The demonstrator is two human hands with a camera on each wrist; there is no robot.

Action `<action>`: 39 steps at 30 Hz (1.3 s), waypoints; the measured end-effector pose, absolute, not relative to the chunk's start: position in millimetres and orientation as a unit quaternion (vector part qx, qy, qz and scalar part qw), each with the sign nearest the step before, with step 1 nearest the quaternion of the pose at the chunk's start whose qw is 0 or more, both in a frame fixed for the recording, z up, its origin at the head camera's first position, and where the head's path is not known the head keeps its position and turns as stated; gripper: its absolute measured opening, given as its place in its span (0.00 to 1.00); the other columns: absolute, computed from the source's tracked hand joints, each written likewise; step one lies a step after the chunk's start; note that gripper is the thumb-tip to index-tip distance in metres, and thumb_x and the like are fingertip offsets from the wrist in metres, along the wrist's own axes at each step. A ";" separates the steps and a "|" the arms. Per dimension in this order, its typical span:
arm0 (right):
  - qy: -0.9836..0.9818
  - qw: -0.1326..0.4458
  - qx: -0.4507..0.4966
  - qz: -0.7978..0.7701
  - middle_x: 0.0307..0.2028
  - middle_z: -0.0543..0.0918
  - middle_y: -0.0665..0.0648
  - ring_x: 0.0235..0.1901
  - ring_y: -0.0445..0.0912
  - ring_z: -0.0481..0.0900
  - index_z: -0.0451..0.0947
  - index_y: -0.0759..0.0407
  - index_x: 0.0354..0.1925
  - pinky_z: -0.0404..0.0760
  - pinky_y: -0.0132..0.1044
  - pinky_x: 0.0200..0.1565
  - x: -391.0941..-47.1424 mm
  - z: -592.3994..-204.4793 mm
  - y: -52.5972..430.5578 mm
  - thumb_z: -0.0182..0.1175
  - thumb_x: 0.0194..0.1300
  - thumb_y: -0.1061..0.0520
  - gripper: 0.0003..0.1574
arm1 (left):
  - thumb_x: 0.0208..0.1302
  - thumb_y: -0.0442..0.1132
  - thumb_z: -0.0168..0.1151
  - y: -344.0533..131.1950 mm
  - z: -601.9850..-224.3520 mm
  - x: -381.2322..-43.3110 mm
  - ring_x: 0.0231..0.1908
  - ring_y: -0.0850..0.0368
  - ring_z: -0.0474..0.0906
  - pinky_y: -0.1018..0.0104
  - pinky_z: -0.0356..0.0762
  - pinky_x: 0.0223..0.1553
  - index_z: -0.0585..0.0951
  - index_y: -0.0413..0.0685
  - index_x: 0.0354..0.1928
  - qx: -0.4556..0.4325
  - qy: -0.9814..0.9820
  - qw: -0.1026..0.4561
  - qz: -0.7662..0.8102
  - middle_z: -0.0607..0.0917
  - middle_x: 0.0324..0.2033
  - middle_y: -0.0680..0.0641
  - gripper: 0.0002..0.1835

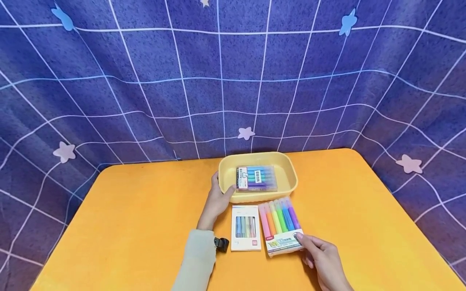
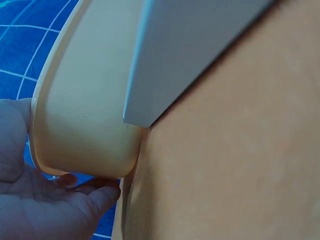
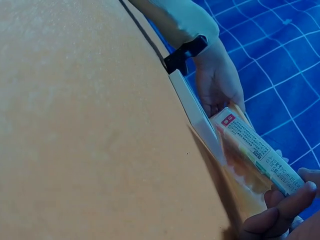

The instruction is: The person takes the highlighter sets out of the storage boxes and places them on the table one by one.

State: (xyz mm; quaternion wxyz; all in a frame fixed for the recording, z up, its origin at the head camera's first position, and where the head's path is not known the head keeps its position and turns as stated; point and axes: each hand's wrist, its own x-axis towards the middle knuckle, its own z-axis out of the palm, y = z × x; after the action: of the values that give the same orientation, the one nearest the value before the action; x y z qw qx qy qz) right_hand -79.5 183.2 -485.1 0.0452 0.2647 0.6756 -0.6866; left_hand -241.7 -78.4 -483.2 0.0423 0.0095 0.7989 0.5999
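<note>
Fingers of the right hand (image 1: 325, 258) pinch a marker pack (image 1: 281, 225)

At lower right of centre, the clear plastic pack slants, fat rainbow markers (image 1: 280, 216) above a printed band (image 1: 284, 242). Just left lies a flat white windowed box (image 1: 246, 241). Higher, the left hand (image 1: 218, 197) grips a smooth, round-cornered yellow tray (image 1: 260, 197) holding a clear pen pack (image 1: 257, 178).

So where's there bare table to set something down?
Bare: the orange table left of the left sleeve, and right of the tray and right hand. Crowded: the middle, where tray, white box and held marker pack cluster.
</note>
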 end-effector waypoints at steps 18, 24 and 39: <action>0.701 0.076 0.252 -0.663 0.21 0.75 0.50 0.16 0.43 0.68 0.81 0.68 0.51 0.73 0.33 0.22 -78.2 -481.9 186.9 0.60 0.72 0.49 0.23 | 0.72 0.45 0.59 -76.2 -481.0 -242.6 0.71 0.38 0.67 0.40 0.61 0.73 0.43 0.55 0.80 0.016 0.798 0.037 0.601 0.68 0.72 0.33 0.44; 0.726 0.091 0.230 -0.642 0.22 0.74 0.50 0.14 0.41 0.63 0.82 0.68 0.48 0.69 0.32 0.18 -77.4 -481.7 192.0 0.59 0.72 0.52 0.19 | 0.72 0.44 0.59 -77.4 -481.6 -243.3 0.71 0.37 0.67 0.40 0.61 0.73 0.43 0.54 0.80 0.015 0.797 0.032 0.603 0.69 0.71 0.33 0.44; 0.846 0.060 0.166 -0.504 0.26 0.84 0.51 0.20 0.37 0.73 0.85 0.63 0.48 0.69 0.30 0.22 -75.6 -475.9 195.7 0.65 0.68 0.52 0.17 | 0.72 0.45 0.59 -79.0 -481.9 -241.9 0.72 0.38 0.66 0.40 0.61 0.73 0.43 0.54 0.80 0.009 0.803 0.041 0.595 0.67 0.73 0.34 0.45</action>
State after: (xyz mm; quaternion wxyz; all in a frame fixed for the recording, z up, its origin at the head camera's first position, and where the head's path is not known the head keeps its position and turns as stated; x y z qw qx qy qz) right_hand -75.6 195.7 -475.9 0.0599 0.1661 0.8455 -0.5039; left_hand -241.9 -79.0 -481.9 0.0410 0.0090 0.8030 0.5945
